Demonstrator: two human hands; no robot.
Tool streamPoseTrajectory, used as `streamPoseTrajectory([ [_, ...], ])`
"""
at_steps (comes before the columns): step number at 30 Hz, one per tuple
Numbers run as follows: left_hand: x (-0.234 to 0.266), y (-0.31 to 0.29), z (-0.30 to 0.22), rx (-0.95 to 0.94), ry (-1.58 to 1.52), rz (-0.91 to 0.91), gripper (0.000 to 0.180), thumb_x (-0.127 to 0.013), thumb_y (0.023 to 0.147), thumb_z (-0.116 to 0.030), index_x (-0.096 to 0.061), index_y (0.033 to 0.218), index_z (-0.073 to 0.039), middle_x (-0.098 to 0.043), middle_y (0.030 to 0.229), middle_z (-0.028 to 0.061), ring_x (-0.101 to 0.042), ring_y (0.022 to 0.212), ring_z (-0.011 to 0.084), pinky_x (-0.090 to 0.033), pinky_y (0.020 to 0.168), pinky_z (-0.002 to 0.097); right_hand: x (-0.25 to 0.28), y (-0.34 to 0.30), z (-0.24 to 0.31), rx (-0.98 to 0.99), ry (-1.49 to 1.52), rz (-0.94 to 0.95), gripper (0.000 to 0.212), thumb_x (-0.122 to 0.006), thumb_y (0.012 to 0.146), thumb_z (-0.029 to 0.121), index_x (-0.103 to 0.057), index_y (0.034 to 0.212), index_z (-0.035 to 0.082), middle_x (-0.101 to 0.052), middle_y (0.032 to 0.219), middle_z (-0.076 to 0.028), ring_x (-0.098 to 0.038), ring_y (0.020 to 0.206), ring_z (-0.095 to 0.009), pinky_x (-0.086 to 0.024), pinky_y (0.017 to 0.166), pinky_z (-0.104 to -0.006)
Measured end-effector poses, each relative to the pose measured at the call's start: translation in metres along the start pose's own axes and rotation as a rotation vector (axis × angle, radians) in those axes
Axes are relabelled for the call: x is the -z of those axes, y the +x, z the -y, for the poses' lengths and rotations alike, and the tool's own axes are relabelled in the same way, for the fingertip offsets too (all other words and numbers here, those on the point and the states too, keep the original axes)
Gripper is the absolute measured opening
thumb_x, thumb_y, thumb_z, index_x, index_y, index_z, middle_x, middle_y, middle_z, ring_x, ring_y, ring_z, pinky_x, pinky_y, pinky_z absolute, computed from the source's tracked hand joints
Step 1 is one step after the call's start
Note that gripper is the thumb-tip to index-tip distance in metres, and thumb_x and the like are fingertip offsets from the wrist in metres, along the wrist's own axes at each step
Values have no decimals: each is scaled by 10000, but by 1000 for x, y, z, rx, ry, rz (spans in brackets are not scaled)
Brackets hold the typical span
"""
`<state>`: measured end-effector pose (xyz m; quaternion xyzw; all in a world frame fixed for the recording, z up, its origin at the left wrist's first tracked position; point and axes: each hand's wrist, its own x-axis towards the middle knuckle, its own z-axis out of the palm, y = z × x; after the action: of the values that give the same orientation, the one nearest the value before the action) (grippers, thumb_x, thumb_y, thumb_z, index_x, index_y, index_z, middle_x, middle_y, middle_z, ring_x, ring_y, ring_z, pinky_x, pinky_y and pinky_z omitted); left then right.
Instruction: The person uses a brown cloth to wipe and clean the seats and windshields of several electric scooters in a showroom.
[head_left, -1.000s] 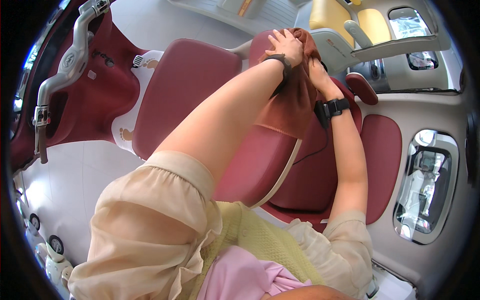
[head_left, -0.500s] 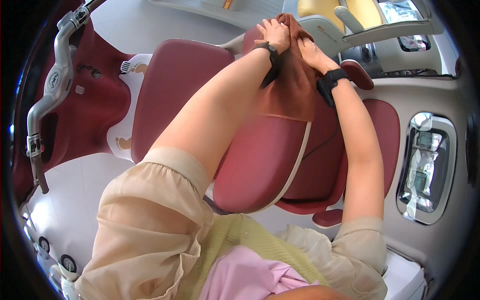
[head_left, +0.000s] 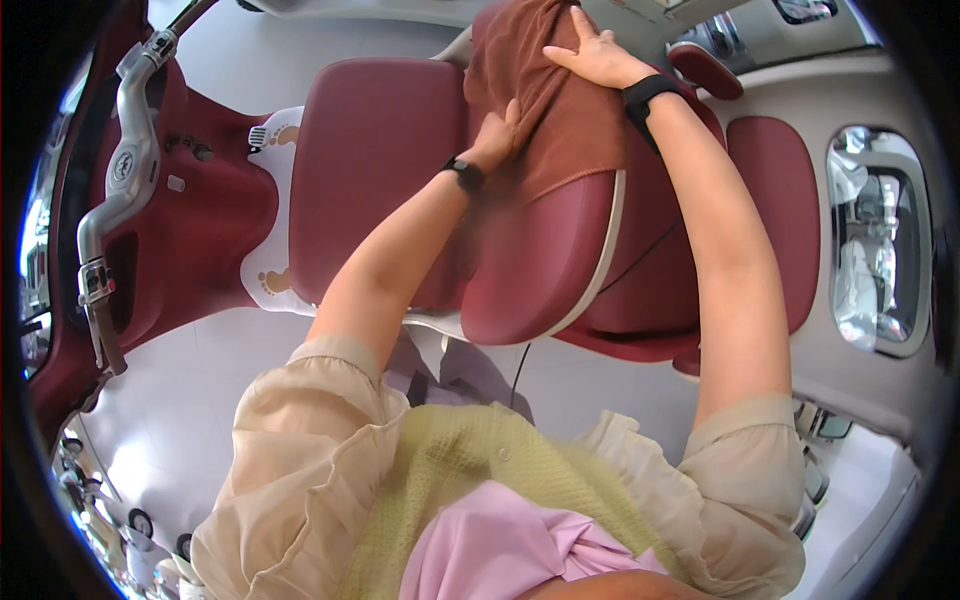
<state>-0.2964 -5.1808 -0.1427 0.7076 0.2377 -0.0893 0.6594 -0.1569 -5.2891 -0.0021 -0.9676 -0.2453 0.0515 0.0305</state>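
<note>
A reddish-brown cloth (head_left: 568,135) drapes over the upper part of a padded dark-red seat backrest (head_left: 545,265) on a vehicle. My left hand (head_left: 492,142) is at the cloth's left side, its fingers curled into the folds and partly hidden. On top of the cloth, near its far end, my right hand (head_left: 597,60) lies with fingers spread. Each wrist wears a black band. Below the cloth's hem the lower backrest shows bare red padding with a pale edge trim.
Left of the backrest is a red seat cushion (head_left: 375,180), then a footboard (head_left: 268,285) and silver handlebars (head_left: 125,165). A second red backrest (head_left: 770,220) stands to the right, beside a grey panel with a window (head_left: 880,240). A thin black cable (head_left: 640,262) hangs near the backrest.
My left hand has come down and left from the backrest's far end to the cloth's side. My right hand has shifted up and left, fingers now spread. The cloth looks more spread out.
</note>
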Motion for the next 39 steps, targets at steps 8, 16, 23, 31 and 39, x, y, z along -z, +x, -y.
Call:
streamPoseTrajectory([
  [8, 12, -88, 4, -480, 826, 110, 657, -319, 929, -510, -465, 1217, 62, -561, 1133, 276, -518, 1102, 387, -388, 935, 410, 26, -125, 43, 51, -125, -32, 756, -509, 813, 577, -229, 1439, 258, -375, 1187, -413, -516, 999, -538, -433, 908, -487],
  [16, 26, -173, 37, -407, 329, 162, 323, -457, 866, -257, -584, 973, 20, -613, 863, 255, -600, 824, 398, -462, 707, 426, -1, -268, 77, -95, -2, -401, 558, -510, 860, 461, -420, 1355, 219, -490, 1112, -362, -600, 859, -461, -518, 719, -461],
  [23, 35, -231, 67, -398, 228, 292, 306, -491, 901, -266, -540, 931, 35, -588, 838, 218, -585, 735, 339, -459, 670, 374, -51, -377, 110, -215, 524, -647, 541, -517, 886, 336, -402, 1325, 43, -470, 1189, -333, -543, 967, -475, -503, 774, -451],
  [31, 17, -296, 40, -459, 126, 153, 243, -567, 881, -195, -490, 969, 18, -557, 813, 102, -516, 738, 175, -440, 683, 306, -102, -457, 81, -251, 1137, -583, 434, -433, 949, 289, -450, 1278, 6, -503, 1217, -269, -526, 1102, -388, -417, 915, -392],
  [39, -142, -371, -8, -760, -48, 241, 113, -560, 883, -90, -461, 898, -38, -414, 775, -4, -381, 723, 87, -350, 631, 231, -37, -542, -40, -396, 858, -1146, 415, -417, 954, 249, -439, 1287, 3, -489, 1258, -230, -464, 1183, -348, -350, 998, -370],
])
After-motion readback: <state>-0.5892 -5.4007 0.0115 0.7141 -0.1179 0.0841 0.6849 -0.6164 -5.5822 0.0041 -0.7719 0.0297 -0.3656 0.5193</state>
